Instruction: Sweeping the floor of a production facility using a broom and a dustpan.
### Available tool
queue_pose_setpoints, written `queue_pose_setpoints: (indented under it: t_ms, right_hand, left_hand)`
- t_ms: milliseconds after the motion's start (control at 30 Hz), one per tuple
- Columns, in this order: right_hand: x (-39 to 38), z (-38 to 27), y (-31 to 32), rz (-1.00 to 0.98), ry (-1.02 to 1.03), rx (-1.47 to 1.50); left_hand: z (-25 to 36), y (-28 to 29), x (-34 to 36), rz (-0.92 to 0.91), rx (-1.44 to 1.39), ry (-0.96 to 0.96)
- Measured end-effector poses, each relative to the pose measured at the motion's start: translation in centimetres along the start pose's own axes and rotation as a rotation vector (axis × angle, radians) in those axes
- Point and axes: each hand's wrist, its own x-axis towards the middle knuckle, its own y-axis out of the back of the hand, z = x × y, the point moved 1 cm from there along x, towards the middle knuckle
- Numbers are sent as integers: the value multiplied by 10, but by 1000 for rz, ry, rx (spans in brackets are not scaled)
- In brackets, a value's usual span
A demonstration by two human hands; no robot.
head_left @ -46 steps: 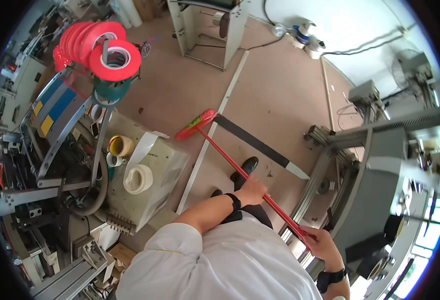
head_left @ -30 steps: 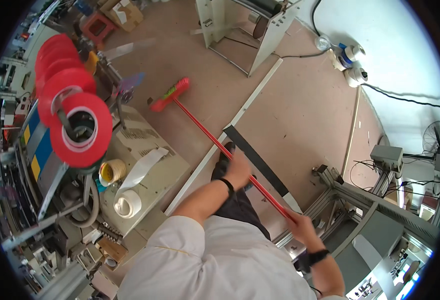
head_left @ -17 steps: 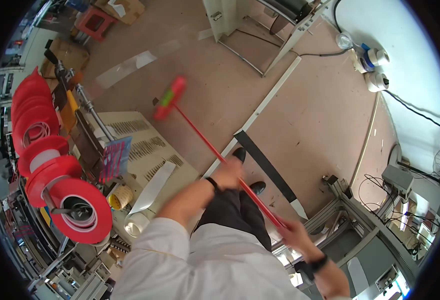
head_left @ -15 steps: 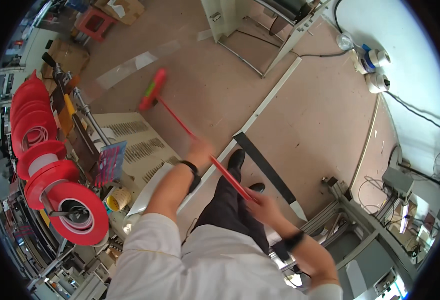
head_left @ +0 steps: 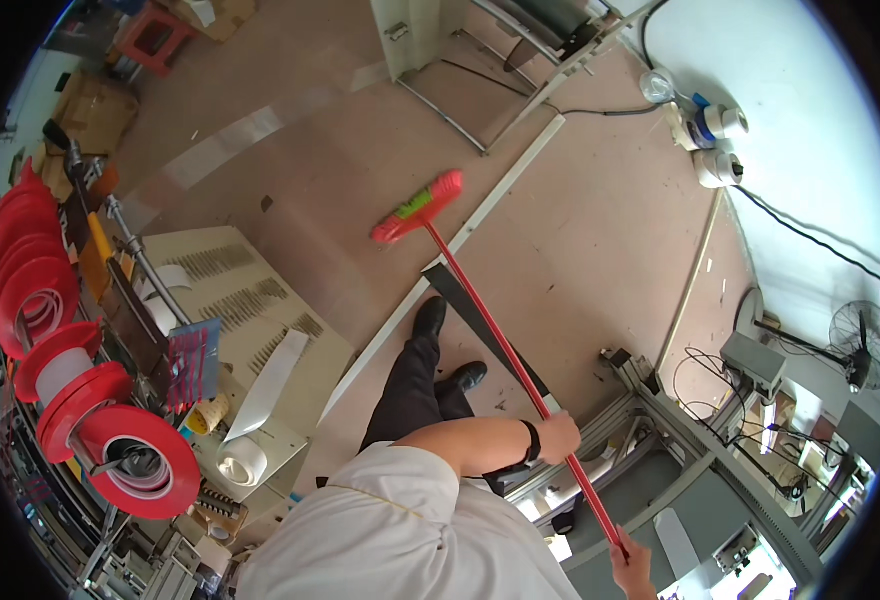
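Observation:
I hold a broom with a red-bristled head [head_left: 420,206] and a long red handle [head_left: 492,325]. Its head is on the brown floor, just left of a white floor strip. Reaching across my body, my left hand [head_left: 558,437], with a black band at the wrist, is closed round the lower middle of the handle. Near the handle's top end, at the lower right, my right hand [head_left: 633,566] grips it too. The handle slants across a dark floor strip [head_left: 470,305] beside my black shoes [head_left: 430,317].
To the left stands a machine with red tape reels [head_left: 145,462] and a vented beige cabinet [head_left: 230,270]. A metal-framed machine [head_left: 435,110] is at the top. A grey frame [head_left: 680,450] and a fan [head_left: 860,345] stand right. White rolls [head_left: 725,122] sit by the wall.
The broom head has swung to the right across the floor, up to the white strip. Both hands have moved right with the handle, and my left arm now crosses my body.

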Motion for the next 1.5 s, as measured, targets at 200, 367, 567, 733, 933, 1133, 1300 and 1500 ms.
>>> queue_pose_setpoints:
  t_ms: [200,367,567,733,933,1133,1300,1500]
  right_hand:
    - [126,-132,-21,-73,34,146]
    - [257,-241,-68,-30,469,108]
    - [175,-148,14,-11,312,-67]
    - [61,-75,103,-11,13,119]
    - [159,-83,138,42,150,168]
    - [272,-51,151,94,469,340]
    - [199,82,279,390,105,854]
    - [62,132,345,1358,460,909]
  left_hand:
    - [-153,65,-100,468,129,100]
    - [-274,145,-238,564,485,900]
    - [-162,141,-125,91,363,505]
    - [-58,141,-8,13,106,80]
    - [-141,158,29,14,111,248]
    - [-186,238,20,-313,326,602]
    - [-66,265,186,-442,250,337]
    - [71,303,316,-317,-13,-221]
